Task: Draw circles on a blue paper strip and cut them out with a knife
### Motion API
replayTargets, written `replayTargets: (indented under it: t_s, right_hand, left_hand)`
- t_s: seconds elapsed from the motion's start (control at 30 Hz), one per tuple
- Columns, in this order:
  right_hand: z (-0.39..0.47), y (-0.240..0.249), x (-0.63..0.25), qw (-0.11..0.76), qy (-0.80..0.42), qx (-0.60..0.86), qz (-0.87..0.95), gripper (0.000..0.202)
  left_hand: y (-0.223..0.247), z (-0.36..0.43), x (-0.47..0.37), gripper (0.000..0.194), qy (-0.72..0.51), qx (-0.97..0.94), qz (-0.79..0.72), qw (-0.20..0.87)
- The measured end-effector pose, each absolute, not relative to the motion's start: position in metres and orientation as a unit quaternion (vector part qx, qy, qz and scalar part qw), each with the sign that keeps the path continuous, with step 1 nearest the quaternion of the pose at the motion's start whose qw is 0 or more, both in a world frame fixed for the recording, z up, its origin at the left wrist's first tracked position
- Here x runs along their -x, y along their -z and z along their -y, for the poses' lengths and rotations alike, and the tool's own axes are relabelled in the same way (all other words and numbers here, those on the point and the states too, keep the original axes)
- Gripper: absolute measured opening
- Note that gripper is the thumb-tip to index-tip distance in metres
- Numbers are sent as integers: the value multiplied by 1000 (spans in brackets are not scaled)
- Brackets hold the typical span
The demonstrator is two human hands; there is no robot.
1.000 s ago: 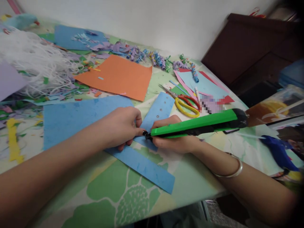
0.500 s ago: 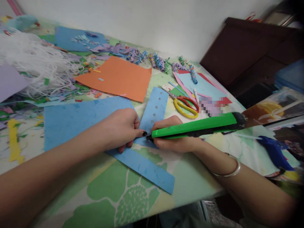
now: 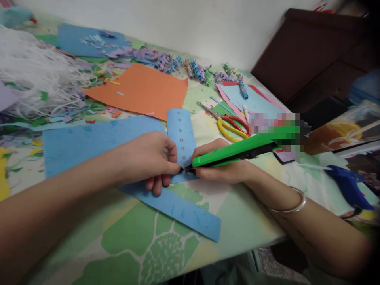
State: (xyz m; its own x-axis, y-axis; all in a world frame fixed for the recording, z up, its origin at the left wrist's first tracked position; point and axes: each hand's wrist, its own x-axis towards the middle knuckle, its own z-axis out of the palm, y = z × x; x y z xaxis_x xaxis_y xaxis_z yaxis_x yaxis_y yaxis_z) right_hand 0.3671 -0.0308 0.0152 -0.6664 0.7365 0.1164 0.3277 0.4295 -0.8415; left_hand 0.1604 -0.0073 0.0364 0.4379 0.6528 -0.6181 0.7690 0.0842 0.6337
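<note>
My right hand [image 3: 219, 164] is closed round a long green tool [image 3: 237, 148] with a dark tip, which points down-left at a blue paper strip [image 3: 180, 126]. A row of small round marks runs along this strip. My left hand [image 3: 154, 158] is closed with thumb and forefinger at the strip's lower part, the thumb close to the tool's tip; whatever lies between its fingers is hidden. Under and left of this hand lies a larger blue sheet [image 3: 80, 142]. Another blue strip [image 3: 190, 213] slants toward the table's front edge.
Red and yellow scissors [image 3: 228, 124] lie beyond my right hand. An orange sheet [image 3: 145, 87], white cords [image 3: 38, 75], paper scraps and rolled paper pieces [image 3: 196, 70] spread across the back. A blue object [image 3: 348, 186] and a cup [image 3: 341, 130] are at the right.
The marked strip has turned more upright and its far end has shifted left. Both hands stay close together at its lower part, and the tool is still in my right hand.
</note>
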Motion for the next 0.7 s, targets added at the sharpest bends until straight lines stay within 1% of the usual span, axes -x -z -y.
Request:
replayTargets:
  t_s: [0.1,0.2,0.7]
  right_hand:
    - [31,-16,-367,245,-403,334,816,10]
    - [31,-16,-367,251,-400,329,818,9]
    - [34,-15,-365,261,-407,334,809,9]
  left_hand:
    - [-34,5,-160,22,52,-649,-518,555]
    - [-30,3,-157,19,45,-638,-512,573]
    - [-31,3,-158,26,41,-627,-504,593]
